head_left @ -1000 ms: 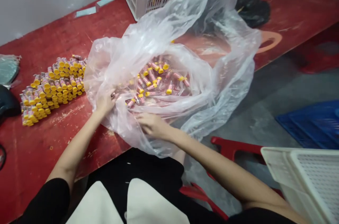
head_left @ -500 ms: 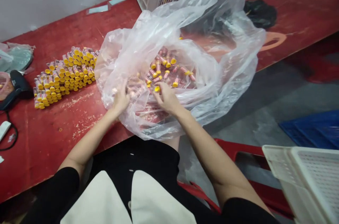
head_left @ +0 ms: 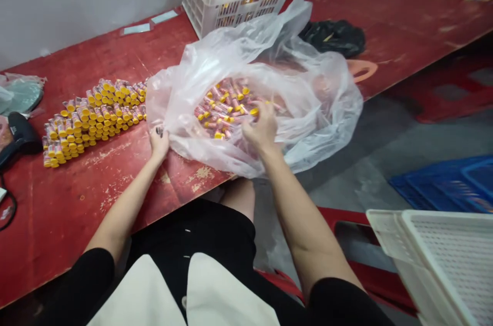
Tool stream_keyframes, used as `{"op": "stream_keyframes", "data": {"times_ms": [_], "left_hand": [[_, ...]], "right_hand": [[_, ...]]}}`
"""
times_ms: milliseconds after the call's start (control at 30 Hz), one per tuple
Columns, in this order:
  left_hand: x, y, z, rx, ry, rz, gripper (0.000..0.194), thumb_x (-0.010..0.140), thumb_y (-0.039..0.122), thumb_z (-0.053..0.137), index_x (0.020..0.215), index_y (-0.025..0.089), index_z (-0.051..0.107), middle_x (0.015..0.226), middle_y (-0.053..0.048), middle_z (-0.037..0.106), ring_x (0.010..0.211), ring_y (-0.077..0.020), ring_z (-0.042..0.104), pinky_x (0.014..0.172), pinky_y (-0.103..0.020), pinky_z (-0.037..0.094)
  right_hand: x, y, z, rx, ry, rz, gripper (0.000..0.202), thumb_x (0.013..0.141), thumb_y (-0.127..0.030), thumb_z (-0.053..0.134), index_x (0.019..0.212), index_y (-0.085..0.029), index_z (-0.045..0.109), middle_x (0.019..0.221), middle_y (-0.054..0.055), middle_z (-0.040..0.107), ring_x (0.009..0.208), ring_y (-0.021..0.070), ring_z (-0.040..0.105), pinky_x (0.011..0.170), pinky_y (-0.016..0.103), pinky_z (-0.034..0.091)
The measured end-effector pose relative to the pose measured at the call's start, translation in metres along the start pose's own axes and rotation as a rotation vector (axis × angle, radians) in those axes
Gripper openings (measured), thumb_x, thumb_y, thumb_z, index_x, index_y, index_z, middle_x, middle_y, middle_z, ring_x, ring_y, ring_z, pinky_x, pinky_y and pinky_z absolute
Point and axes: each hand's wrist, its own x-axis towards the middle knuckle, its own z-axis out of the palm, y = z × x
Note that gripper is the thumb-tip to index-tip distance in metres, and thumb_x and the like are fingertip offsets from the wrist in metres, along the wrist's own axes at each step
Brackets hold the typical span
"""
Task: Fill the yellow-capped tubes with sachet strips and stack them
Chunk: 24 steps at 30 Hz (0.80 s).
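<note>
A clear plastic bag (head_left: 331,110) lies spread open on the red table, with many small pink tubes (head_left: 219,108) with yellow caps loose inside it. My right hand (head_left: 264,128) reaches into the bag's mouth, fingers closed around a yellow-capped tube (head_left: 254,111). At the bag's left edge my left hand (head_left: 159,144) has its fingers curled against the plastic, seemingly gripping it; a small dark spot shows by the fingers. Left of the bag stands a stacked pile of the same tubes (head_left: 88,123), their yellow caps facing me.
Behind the bag, a white crate (head_left: 246,0) is filled with more tubes. A black plastic bag (head_left: 333,37) and an orange handle (head_left: 364,70) lie to its right. A black handheld device (head_left: 23,133) rests at far left. White trays (head_left: 454,259) and blue crates (head_left: 447,182) stand at right.
My left hand has moved left, out to the bag's edge. My right hand has shifted right and up with a yellow-capped tube. The bag's mouth shows more tubes, and the view has tilted up.
</note>
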Motion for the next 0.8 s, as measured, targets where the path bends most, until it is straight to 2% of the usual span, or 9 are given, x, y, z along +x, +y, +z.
{"op": "stream_keyframes", "data": {"times_ms": [67, 133, 233, 333, 400, 433, 533, 633, 800], "left_hand": [[-0.010, 0.004, -0.032, 0.004, 0.034, -0.016, 0.023, 0.069, 0.012, 0.077, 0.083, 0.018, 0.059, 0.072, 0.001, 0.057, 0.073, -0.0142, 0.057, 0.073, -0.025, 0.049], [-0.028, 0.016, -0.058, -0.048, 0.070, -0.040, 0.026, 0.072, 0.020, 0.080, 0.090, 0.017, 0.062, 0.077, 0.001, 0.060, 0.069, -0.0118, 0.055, 0.069, -0.023, 0.048], [-0.062, 0.045, -0.073, -0.443, -0.049, -0.246, 0.028, 0.086, 0.040, 0.073, 0.103, 0.020, 0.065, 0.088, -0.001, 0.065, 0.058, -0.0073, 0.050, 0.057, -0.022, 0.046], [-0.093, 0.074, -0.060, -0.786, -0.255, -0.493, 0.016, 0.097, 0.032, 0.061, 0.106, 0.021, 0.069, 0.097, -0.003, 0.072, 0.068, -0.0090, 0.064, 0.068, -0.024, 0.056], [-0.110, 0.087, -0.043, -0.869, -0.296, -0.530, 0.021, 0.103, 0.024, 0.050, 0.112, 0.022, 0.069, 0.103, -0.004, 0.074, 0.086, -0.0125, 0.073, 0.083, -0.028, 0.059], [-0.117, 0.091, -0.034, -0.887, -0.317, -0.524, 0.024, 0.104, 0.021, 0.048, 0.115, 0.022, 0.069, 0.104, -0.004, 0.076, 0.095, -0.0146, 0.074, 0.089, -0.031, 0.059], [-0.135, 0.094, -0.008, -0.869, -0.423, -0.493, 0.024, 0.102, 0.022, 0.054, 0.123, 0.022, 0.067, 0.108, -0.006, 0.077, 0.111, -0.0212, 0.073, 0.096, -0.037, 0.059], [-0.144, 0.092, 0.007, -0.792, -0.483, -0.507, 0.027, 0.099, 0.030, 0.063, 0.123, 0.019, 0.066, 0.111, -0.009, 0.077, 0.115, -0.0254, 0.072, 0.096, -0.039, 0.058], [-0.147, 0.086, 0.008, -0.750, -0.472, -0.502, 0.024, 0.096, 0.036, 0.066, 0.114, 0.021, 0.068, 0.108, -0.010, 0.077, 0.111, -0.0266, 0.073, 0.090, -0.037, 0.060]], "right_hand": [[-0.019, -0.044, 0.011, 0.067, -0.137, -0.188, 0.040, 0.097, -0.028, 0.046, 0.133, -0.021, 0.059, 0.128, 0.014, 0.065, 0.121, 0.0283, 0.060, 0.100, 0.042, 0.051], [-0.041, -0.081, 0.026, 0.115, -0.301, -0.331, 0.029, 0.087, -0.032, 0.064, 0.113, -0.019, 0.070, 0.112, 0.012, 0.072, 0.104, 0.0267, 0.067, 0.090, 0.035, 0.054], [-0.069, -0.100, 0.028, 0.154, -0.425, -0.403, 0.026, 0.079, -0.022, 0.069, 0.104, -0.016, 0.071, 0.110, 0.015, 0.072, 0.099, 0.0275, 0.069, 0.083, 0.034, 0.055], [-0.089, -0.088, 0.000, 0.332, -0.152, -0.204, 0.025, 0.088, -0.018, 0.058, 0.112, -0.019, 0.066, 0.111, 0.014, 0.071, 0.103, 0.0277, 0.068, 0.087, 0.039, 0.055], [-0.101, -0.085, -0.022, 0.599, 0.085, -0.016, 0.008, 0.093, -0.029, 0.060, 0.097, -0.024, 0.066, 0.093, 0.007, 0.070, 0.087, 0.0234, 0.067, 0.080, 0.038, 0.055], [-0.106, -0.087, -0.029, 0.743, 0.141, 0.042, 0.012, 0.092, -0.036, 0.066, 0.089, -0.024, 0.064, 0.085, 0.004, 0.068, 0.079, 0.0208, 0.065, 0.075, 0.036, 0.055], [-0.116, -0.103, -0.032, 1.014, 0.073, 0.114, 0.031, 0.079, -0.046, 0.081, 0.074, -0.022, 0.062, 0.070, -0.002, 0.061, 0.064, 0.0136, 0.055, 0.061, 0.028, 0.047], [-0.116, -0.106, -0.021, 1.065, 0.066, 0.186, 0.036, 0.076, -0.046, 0.084, 0.066, -0.020, 0.061, 0.061, -0.005, 0.055, 0.056, 0.0100, 0.048, 0.054, 0.025, 0.040], [-0.119, -0.091, -0.018, 1.082, 0.157, 0.209, 0.017, 0.082, -0.036, 0.078, 0.090, -0.021, 0.075, 0.090, 0.003, 0.076, 0.081, 0.0174, 0.068, 0.077, 0.032, 0.056]]}}
